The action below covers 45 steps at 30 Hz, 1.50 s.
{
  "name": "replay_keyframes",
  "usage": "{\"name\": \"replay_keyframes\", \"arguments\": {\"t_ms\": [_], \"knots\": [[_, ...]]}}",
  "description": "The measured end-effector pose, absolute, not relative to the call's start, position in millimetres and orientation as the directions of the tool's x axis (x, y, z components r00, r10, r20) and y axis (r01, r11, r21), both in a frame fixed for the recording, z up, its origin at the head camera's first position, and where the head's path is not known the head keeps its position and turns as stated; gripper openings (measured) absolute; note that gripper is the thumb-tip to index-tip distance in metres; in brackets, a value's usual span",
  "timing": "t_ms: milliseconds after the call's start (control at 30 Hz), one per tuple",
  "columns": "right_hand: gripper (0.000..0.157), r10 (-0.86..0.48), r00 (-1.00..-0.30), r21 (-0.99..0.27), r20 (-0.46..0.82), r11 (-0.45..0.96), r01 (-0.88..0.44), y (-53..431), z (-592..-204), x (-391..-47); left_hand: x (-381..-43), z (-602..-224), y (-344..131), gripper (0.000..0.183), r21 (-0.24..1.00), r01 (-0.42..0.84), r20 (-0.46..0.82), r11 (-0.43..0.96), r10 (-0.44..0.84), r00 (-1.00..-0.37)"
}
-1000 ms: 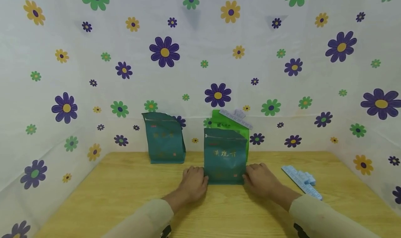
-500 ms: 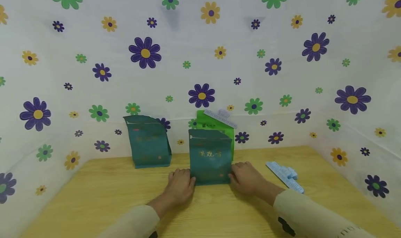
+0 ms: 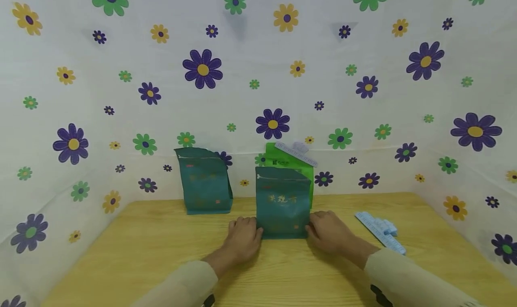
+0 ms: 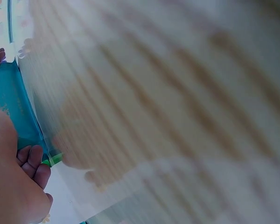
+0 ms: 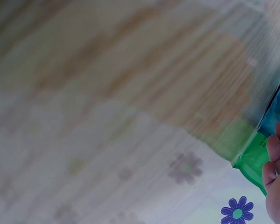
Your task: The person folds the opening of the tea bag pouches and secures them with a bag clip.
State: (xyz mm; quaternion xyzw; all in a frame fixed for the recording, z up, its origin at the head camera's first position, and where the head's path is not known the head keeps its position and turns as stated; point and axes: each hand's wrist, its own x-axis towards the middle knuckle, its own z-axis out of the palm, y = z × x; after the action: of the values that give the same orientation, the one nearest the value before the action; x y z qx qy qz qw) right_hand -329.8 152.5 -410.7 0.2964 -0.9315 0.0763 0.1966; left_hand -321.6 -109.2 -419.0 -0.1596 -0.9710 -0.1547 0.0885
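A teal stand-up tea pouch (image 3: 282, 212) with gold characters stands upright near the middle of the wooden table. My left hand (image 3: 243, 239) holds its lower left edge, thumb toward the front and fingers curled at the side. At the opposite lower edge, my right hand (image 3: 330, 232) grips in the same way. Both wrist views show curled fingers against the pouch's edge. Directly behind stands a bright green pouch (image 3: 271, 152), mostly hidden, with a pale lilac sealing clip (image 3: 296, 154) slanting across its top.
Another teal pouch (image 3: 206, 183) stands upright at the back left. A light blue sealing clip (image 3: 381, 233) lies on the table (image 3: 153, 253) to the right of my right hand. A white flower-print cloth (image 3: 242, 100) encloses the back and sides.
The head view swings to one side and partly back. Both hands keep their hold at the pouch's lower edges, and the pouch stays in place on the table.
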Motion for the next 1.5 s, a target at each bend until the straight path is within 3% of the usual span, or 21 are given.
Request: {"name": "replay_keyframes", "arguments": {"t_ms": [233,500,833,1200,1500], "knots": [[0.013,-0.534,-0.732,-0.006,0.422,0.806,-0.591,154,-406,-331,-323,-418,-108,0.031,0.280,0.340,0.236,0.898,0.279,-0.931],[0.014,-0.584,-0.736,0.028,0.342,0.790,-0.613,156,-399,-334,-314,-432,-105,0.039,0.341,0.314,0.237,0.886,0.242,-0.941],[0.015,-0.530,-0.747,-0.100,0.401,0.785,-0.611,144,-415,-333,-321,-417,-121,0.033,0.246,0.329,0.207,0.912,0.282,-0.937],[0.022,-0.530,-0.728,-0.051,0.435,0.793,-0.607,149,-411,-333,-316,-415,-115,0.032,0.303,0.303,0.260,0.903,0.228,-0.938],[0.024,-0.490,-0.766,-0.052,0.416,0.828,-0.558,151,-402,-328,-312,-404,-112,0.028,0.309,0.322,0.281,0.895,0.237,-0.930]]}}
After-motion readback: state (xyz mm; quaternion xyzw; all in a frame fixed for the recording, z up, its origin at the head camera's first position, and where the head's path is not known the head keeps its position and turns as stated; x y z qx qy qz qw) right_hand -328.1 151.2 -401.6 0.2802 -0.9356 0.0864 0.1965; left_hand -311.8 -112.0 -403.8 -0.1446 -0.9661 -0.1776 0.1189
